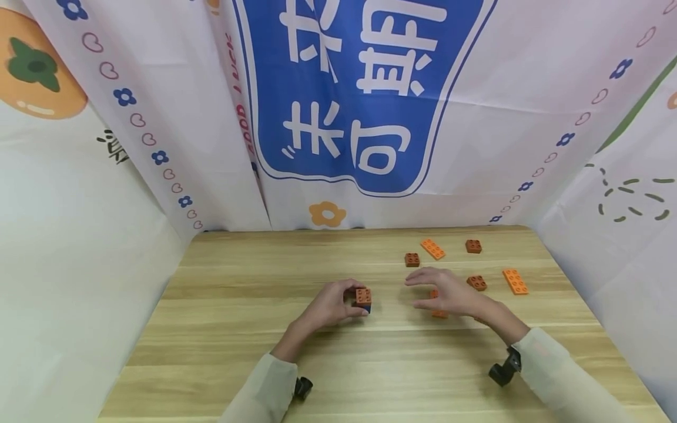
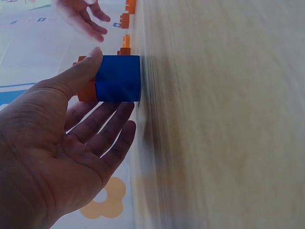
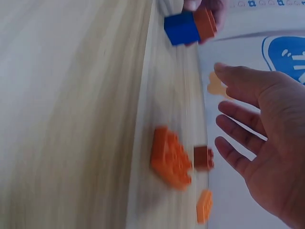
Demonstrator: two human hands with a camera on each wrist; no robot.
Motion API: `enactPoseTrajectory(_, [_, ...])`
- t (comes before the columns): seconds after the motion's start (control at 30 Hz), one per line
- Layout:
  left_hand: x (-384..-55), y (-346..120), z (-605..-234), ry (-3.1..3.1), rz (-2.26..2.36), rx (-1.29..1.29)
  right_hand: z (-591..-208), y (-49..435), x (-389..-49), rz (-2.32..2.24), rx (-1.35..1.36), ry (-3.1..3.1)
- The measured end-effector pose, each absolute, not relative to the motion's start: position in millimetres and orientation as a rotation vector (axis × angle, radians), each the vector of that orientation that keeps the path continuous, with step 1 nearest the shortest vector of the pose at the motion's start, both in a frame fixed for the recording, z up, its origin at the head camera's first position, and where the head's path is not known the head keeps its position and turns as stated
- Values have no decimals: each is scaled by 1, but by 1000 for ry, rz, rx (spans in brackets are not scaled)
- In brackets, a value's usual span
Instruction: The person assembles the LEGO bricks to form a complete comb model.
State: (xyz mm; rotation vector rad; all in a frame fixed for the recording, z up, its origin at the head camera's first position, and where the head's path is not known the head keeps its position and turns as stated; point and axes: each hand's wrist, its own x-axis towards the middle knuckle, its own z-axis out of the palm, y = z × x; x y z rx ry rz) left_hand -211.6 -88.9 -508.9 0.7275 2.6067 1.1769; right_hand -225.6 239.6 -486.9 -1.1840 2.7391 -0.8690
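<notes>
My left hand (image 1: 331, 304) pinches a small stack between thumb and fingers: a brown brick (image 1: 363, 295) on top of a blue block (image 2: 118, 78). In the left wrist view the blue block's smooth sides show, with the thumb resting along the brown brick. My right hand (image 1: 443, 292) hovers to the right with fingers spread and nothing in its grasp. Under it lies an orange brick (image 3: 170, 160), partly hidden by the hand in the head view. Another brown brick (image 1: 476, 283) sits just beyond the right wrist.
Farther back lie a brown brick (image 1: 412, 259), an orange flat brick (image 1: 433, 248) and one more brown brick (image 1: 473, 246). At the right is a second orange flat brick (image 1: 515, 281). A printed cloth (image 1: 296, 202) borders the wooden table (image 1: 238, 294) at the back.
</notes>
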Motion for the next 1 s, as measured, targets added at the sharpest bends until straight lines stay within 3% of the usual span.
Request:
enactPoseTrajectory(0.5, [-209, -89, -505, 2645, 1185, 747, -475, 287, -231, -587, -1189, 2615])
enactPoseTrajectory(1.0, [-210, -91, -505, 2625, 1219, 728, -479, 291, -237, -608, -1250, 2517])
